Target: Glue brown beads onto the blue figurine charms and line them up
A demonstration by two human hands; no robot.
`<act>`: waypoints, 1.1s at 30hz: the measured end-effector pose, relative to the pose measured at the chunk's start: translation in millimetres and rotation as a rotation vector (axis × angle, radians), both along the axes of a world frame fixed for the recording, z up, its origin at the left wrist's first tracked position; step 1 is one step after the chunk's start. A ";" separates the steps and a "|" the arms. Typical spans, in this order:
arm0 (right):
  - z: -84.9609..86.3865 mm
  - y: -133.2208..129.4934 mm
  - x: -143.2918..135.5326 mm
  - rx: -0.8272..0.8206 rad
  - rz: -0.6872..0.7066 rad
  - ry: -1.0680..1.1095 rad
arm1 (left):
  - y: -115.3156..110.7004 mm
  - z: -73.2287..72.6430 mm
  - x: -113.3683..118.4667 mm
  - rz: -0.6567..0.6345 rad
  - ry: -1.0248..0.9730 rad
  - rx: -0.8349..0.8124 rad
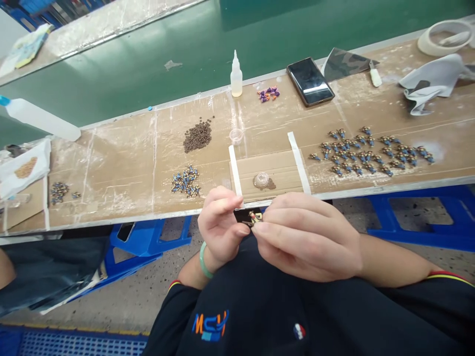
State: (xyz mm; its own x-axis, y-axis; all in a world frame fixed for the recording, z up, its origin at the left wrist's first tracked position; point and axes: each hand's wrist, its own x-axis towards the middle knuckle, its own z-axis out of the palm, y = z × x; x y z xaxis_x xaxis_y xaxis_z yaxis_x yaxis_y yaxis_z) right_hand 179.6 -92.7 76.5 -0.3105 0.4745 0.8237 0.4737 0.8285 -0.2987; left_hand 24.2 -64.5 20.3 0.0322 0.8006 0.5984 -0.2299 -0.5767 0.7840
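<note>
My right hand (308, 235) pinches a small painted figurine (255, 216) just off the table's front edge. Beside it, my left hand (221, 225) has its thumb and fingers apart, with nothing visible between them. On a cardboard piece (285, 165) beyond my hands sits a small clear dish (261, 180) with a brown smear by it. Many blue and gold figurines (365, 155) lie in rows at the right. A pile of similar pieces (186, 181) is left of the cardboard, with a heap of small brown discs (198, 136) behind it.
A dropper bottle (236, 79), purple and orange pieces (268, 94) and a black phone (310, 81) stand or lie along the back edge. Tape roll (426, 44) and crumpled sheets are far right. A white bottle (42, 118) lies left; a person's dark-clothed lap shows lower left.
</note>
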 end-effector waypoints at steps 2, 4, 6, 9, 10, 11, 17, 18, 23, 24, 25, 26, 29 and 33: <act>0.5 -0.4 0.2 -0.001 -0.014 0.006 | 0.3 1.4 -0.4 -0.027 0.025 0.017; 0.3 -0.8 -0.5 -0.013 -0.008 0.010 | 0.5 2.9 -0.3 -0.056 0.026 0.032; 0.0 -0.7 -1.5 -0.019 0.000 0.010 | 0.5 4.3 0.3 -0.073 0.017 0.042; 0.1 -0.1 -2.6 -0.014 -0.012 0.026 | 0.1 6.5 1.4 -0.071 0.017 0.052; 0.2 0.1 -2.8 -0.013 -0.016 0.034 | 0.0 7.2 1.6 -0.071 0.021 0.054; 0.2 0.4 -3.0 -0.011 -0.019 0.041 | 0.0 7.7 1.8 -0.075 0.021 0.055; 1.2 0.6 -3.5 0.010 -0.002 0.046 | 0.1 5.0 1.4 -0.111 -0.003 0.065; 1.8 0.5 -3.6 0.009 0.002 0.054 | 0.0 4.0 1.6 -0.111 -0.005 0.068; 4.0 -1.4 -5.1 -0.034 0.016 0.089 | -1.0 2.0 3.1 -0.102 -0.024 0.084; 4.1 -1.9 -5.5 -0.032 0.018 0.093 | -1.3 2.2 3.4 -0.105 -0.028 0.083; 4.0 -2.3 -5.9 -0.026 0.016 0.099 | -1.4 2.3 3.5 -0.110 -0.034 0.081; 3.8 -2.7 -6.3 -0.018 0.011 0.110 | -1.6 2.5 3.6 -0.118 -0.039 0.079; 3.5 -3.3 -7.0 -0.009 0.010 0.112 | -2.2 2.8 3.6 -0.124 -0.047 0.082; 3.6 -3.5 -7.2 -0.010 0.008 0.109 | -2.9 3.6 4.0 -0.123 -0.048 0.085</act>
